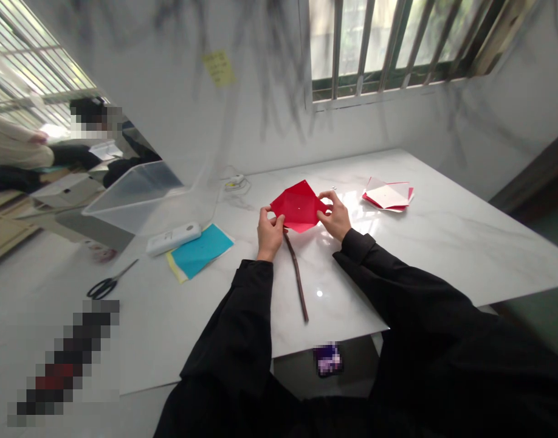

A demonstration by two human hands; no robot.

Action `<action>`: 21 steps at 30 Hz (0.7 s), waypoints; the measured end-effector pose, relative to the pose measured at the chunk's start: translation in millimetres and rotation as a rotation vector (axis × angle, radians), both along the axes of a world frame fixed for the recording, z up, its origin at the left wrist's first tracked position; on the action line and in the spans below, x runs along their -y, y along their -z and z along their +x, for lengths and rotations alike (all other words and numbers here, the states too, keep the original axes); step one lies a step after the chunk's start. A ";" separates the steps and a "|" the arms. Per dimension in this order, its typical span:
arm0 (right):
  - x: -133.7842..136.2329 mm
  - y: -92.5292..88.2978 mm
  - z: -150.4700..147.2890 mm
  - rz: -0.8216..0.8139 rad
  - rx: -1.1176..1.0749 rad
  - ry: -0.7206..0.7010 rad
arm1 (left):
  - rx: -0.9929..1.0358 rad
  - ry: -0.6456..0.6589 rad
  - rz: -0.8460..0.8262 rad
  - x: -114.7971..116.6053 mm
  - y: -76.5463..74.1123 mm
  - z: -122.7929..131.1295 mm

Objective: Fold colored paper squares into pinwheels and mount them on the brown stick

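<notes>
A red folded sheet of paper (299,208) with pointed corners and a small pale spot at its middle is held up between my hands, over the table. My left hand (270,234) pinches its left corner and lower edge. At the opposite corner, the fingertips of my right hand (336,218) are closed on the paper. Beneath the paper and beside my left hand, a thin brown stick (297,277) runs toward the table's front edge; its upper end is partly hidden.
On the marble-look table (443,243) lie red and white folded papers (387,194) to the right. Leftward are blue paper (203,250) over yellow sheets, a white elongated device (174,239), black scissors (106,287) and a clear plastic bin (124,194). People sit at the far left.
</notes>
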State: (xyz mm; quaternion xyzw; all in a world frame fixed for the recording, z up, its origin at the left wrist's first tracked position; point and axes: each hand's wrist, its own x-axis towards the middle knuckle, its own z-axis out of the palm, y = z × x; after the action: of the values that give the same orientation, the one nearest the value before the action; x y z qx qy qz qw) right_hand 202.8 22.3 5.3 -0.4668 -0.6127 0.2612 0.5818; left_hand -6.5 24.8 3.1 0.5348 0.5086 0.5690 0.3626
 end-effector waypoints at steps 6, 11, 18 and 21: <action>-4.9 5.0 9.6 0.092 0.199 -0.015 | -0.090 0.017 0.010 3.5 -2.0 -0.5; -8.5 9.2 14.2 0.022 0.239 -0.096 | -0.022 0.061 0.010 6.1 -6.6 1.6; -9.9 9.4 13.5 -0.185 0.189 -0.105 | 0.147 0.147 -0.032 6.4 -6.0 -3.0; -13.5 13.5 13.1 -0.192 0.126 -0.099 | 0.156 0.117 -0.001 7.2 -6.3 -5.0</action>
State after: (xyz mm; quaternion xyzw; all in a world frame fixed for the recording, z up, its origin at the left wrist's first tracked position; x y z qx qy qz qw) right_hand 215.9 35.8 -8.2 -0.5050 -0.6424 0.3175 0.4811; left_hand -11.5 17.6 9.4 0.5177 0.4469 0.5865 0.4340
